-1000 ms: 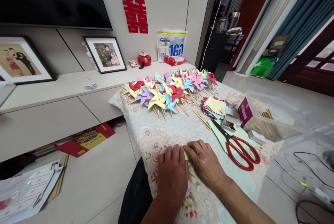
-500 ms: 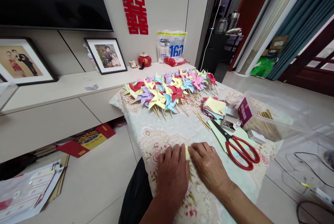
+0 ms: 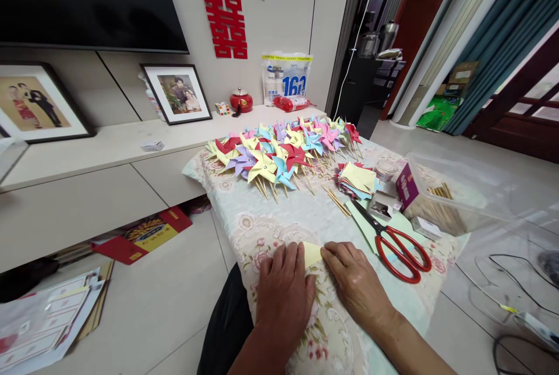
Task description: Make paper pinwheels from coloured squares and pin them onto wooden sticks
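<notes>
A small pale-yellow sheet of paper [image 3: 311, 254], seemingly folded to a triangle, lies on the flowered tablecloth between my hands. My left hand [image 3: 286, 282] rests flat over its left part, fingers side by side and thumb a little apart. At its right corner, the fingertips of my right hand [image 3: 349, 273] are closed on the edge. Much of the paper's left side is hidden. To the right lie red-handled scissors [image 3: 399, 250] on light green paper [image 3: 364, 226]. Farther back stand many finished paper pinwheels [image 3: 264, 165] on sticks.
Behind the scissors are a stack of coloured paper squares [image 3: 356, 178], loose wooden sticks [image 3: 336, 200] and a small open box [image 3: 384, 206] of metal pieces. A clear plastic bin [image 3: 476, 194] holding more sticks stands at the table's right edge. A cabinet [image 3: 105, 154] runs along the wall.
My hands have moved slightly apart, and more of the yellow paper shows between them. The right fingertips remain at its corner.
</notes>
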A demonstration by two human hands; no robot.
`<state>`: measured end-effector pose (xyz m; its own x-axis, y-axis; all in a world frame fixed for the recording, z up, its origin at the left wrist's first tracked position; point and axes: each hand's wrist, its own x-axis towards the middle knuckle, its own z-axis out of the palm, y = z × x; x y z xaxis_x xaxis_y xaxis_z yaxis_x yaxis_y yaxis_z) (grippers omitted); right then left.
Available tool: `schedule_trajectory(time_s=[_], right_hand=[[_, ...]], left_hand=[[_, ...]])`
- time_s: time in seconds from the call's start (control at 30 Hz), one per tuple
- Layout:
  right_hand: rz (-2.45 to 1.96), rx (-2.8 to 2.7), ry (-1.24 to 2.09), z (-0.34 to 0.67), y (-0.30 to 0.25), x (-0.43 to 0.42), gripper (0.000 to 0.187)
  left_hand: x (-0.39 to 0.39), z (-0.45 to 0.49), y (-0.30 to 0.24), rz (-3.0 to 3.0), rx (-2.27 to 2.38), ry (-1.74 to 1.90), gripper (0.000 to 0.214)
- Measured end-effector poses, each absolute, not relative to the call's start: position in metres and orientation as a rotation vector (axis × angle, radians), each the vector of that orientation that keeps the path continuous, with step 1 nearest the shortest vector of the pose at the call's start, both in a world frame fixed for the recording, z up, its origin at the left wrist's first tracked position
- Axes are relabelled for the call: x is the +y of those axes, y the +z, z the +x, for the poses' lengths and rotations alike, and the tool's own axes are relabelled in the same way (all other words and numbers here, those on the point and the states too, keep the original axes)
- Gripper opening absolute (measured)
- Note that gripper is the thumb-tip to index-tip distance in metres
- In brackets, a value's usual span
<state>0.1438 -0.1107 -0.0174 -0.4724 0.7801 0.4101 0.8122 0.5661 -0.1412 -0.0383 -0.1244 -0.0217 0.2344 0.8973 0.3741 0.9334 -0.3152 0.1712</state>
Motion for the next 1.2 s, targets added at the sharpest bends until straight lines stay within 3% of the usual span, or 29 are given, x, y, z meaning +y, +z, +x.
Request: schedule_trajectory(time_s=[0.1, 0.27, 0.33, 0.43, 0.6, 0.77, 0.93, 1.2], right_hand=[[-1.294, -2.262, 0.036, 0.147, -0.017, -0.109, 0.041], [-1.44, -1.966, 0.379, 0.147, -0.006, -0.092, 0.027], [-1.558, -1.953, 0.49, 0.142, 0.002, -0.083, 0.032], [-1.698, -1.989, 0.561, 0.131, 0.013, -0.073, 0.032], [-1.773, -1.99, 0.621, 0.121, 0.014, -0.07, 0.011], [-1.593, -1.821, 0.754, 0.126, 0.003, -0.075, 0.017], [-1.301, -1.41, 1.106, 0.133, -0.001, -0.079, 0.028], [-0.949, -0.866, 1.715, 0.128, 0.005, -0.08, 0.035]], left_hand=[[-0.125, -0.037, -0.02, -2.413, -1.816, -0.628, 0.045], [-0.126, -0.037, -0.017, -2.446, -1.843, -0.635, 0.046], [-0.127, -0.038, -0.016, -2.449, -1.84, -0.651, 0.045], [-0.127, -0.039, -0.017, -2.45, -1.833, -0.673, 0.044], [-0.128, -0.04, -0.017, -2.456, -1.813, -0.72, 0.045], [-0.128, -0.042, -0.02, -2.457, -1.819, -0.854, 0.051], [-0.128, -0.057, -0.034, -2.488, -1.846, -1.234, 0.06], [-0.115, -0.06, -0.03, -2.53, -2.146, -2.333, 0.041]])
